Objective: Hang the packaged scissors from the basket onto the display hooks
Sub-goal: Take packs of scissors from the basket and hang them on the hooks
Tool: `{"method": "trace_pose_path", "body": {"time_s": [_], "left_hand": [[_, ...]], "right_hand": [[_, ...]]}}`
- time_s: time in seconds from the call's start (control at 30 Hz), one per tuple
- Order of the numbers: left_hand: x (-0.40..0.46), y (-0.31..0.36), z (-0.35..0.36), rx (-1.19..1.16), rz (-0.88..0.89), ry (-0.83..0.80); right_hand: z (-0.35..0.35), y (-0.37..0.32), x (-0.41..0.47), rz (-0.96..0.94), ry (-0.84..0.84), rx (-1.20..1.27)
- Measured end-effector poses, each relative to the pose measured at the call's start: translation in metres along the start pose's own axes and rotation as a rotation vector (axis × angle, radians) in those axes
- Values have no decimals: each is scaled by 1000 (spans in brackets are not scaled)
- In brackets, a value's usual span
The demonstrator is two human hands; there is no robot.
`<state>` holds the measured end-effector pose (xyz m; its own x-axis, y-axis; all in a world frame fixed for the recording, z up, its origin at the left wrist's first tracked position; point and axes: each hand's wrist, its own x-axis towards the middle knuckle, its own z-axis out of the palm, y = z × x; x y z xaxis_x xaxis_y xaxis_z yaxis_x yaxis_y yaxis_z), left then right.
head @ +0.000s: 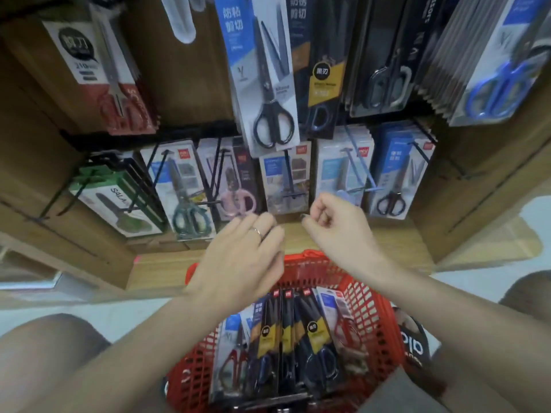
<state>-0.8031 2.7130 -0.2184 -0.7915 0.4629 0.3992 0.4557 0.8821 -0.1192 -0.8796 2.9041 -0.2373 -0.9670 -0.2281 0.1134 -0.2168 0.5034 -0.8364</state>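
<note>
A red plastic basket (377,320) stands on the floor between my knees, holding several packaged scissors (293,338), most in black and yellow cards. Above its far rim my left hand (244,257) hovers palm down, fingers relaxed, a ring on one finger, holding nothing. My right hand (334,222) is beside it to the right, its fingers loosely curled with nothing in them. Both hands are in front of the lower row of display hooks (287,171), where packaged scissors hang. A blue and white pack of black scissors (262,70) hangs on the upper row.
The wooden display panel (185,70) carries two rows of black hooks full of scissors packs. A low wooden ledge (158,266) runs under the lower row. Wooden side panels flank the display left and right. A black bag (414,344) lies right of the basket.
</note>
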Motion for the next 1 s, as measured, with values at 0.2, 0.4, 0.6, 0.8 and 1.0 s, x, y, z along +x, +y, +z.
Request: {"method": "trace_pose_path", "body": {"time_s": [0.2,0.4,0.6,0.8,1.0], "left_hand": [[-64,25,86,-288,-470,-716],[-119,47,164,-665,-983,-1167],[-154,69,200,-904,-1223,-1166],[-160,82,212,-815,-1193,-1202],[-161,94,219,-628,-1159,-1144]], "right_hand": [[76,81,-44,290,-552,-378],[114,161,-87,726,-567,-446],[136,179,-98,664,-590,-552],[138,187,-100,563,-676,-630],[134,191,-93,631,-607,-457]]}}
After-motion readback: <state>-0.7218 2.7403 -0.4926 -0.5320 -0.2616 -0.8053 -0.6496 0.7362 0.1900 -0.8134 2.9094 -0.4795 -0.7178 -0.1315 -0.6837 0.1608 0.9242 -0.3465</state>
